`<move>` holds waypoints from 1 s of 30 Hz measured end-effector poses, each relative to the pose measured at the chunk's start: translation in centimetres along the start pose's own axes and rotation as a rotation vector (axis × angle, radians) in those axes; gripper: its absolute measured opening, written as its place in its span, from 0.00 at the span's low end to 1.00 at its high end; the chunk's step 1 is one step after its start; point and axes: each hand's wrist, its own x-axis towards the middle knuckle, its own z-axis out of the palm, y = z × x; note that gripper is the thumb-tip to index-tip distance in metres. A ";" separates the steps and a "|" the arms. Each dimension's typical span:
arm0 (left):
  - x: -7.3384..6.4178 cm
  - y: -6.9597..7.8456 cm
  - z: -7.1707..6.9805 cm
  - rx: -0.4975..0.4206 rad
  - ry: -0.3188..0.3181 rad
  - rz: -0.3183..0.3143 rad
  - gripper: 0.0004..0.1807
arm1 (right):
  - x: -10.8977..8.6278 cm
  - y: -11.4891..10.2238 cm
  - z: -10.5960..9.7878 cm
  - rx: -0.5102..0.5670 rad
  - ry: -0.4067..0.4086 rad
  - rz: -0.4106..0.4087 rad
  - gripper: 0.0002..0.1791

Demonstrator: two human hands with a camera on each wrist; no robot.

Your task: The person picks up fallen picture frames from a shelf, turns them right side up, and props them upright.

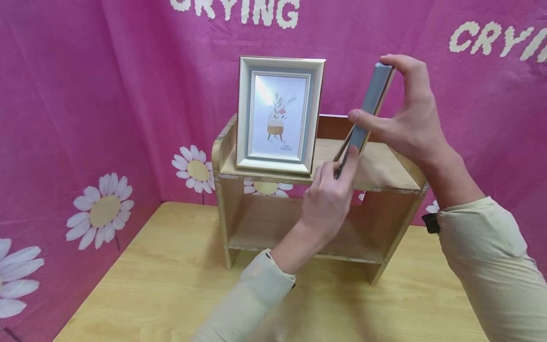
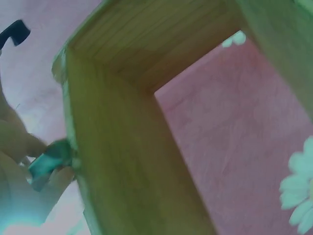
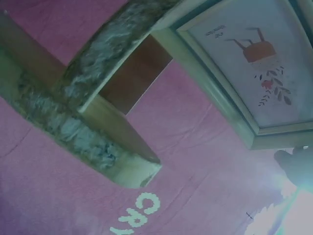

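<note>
A picture frame (image 1: 371, 102), seen nearly edge-on with a blue-grey side, is held up over the right part of a small wooden shelf. My right hand (image 1: 412, 114) grips it, one finger over the top end and the thumb against its side. Lower down, my left hand (image 1: 326, 199) pinches its bottom end, where a thin flap (image 1: 344, 145) angles away from it. Beside it, a cream picture frame (image 1: 317, 99) with a potted-plant print stands upright on the shelf top. A framed plant print (image 3: 266, 58) faces the right wrist view, fingers near its corner.
The wooden shelf (image 1: 220, 209) has a top board with raised sides and a lower board. It stands on a light wood table (image 1: 171, 285). Behind and to the left hangs a magenta cloth (image 1: 141, 71) printed with daisies and white lettering.
</note>
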 end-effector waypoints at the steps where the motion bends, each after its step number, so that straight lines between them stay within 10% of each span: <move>1: 0.1 -0.2 -0.3 -0.010 0.000 0.005 0.22 | -0.1 0.0 0.2 0.001 0.004 -0.006 0.49; 7: 1.3 -1.7 -1.9 -0.111 -0.022 -0.011 0.16 | -0.4 -0.2 1.0 -0.011 0.016 -0.023 0.45; 17: 3.1 -2.4 -1.3 -0.337 -0.433 -0.071 0.23 | -0.8 0.6 0.2 -0.017 0.005 -0.011 0.41; 30: 4.6 -2.2 -1.3 -0.197 -0.429 -0.005 0.23 | 0.8 0.6 -1.6 0.029 -0.093 -0.001 0.41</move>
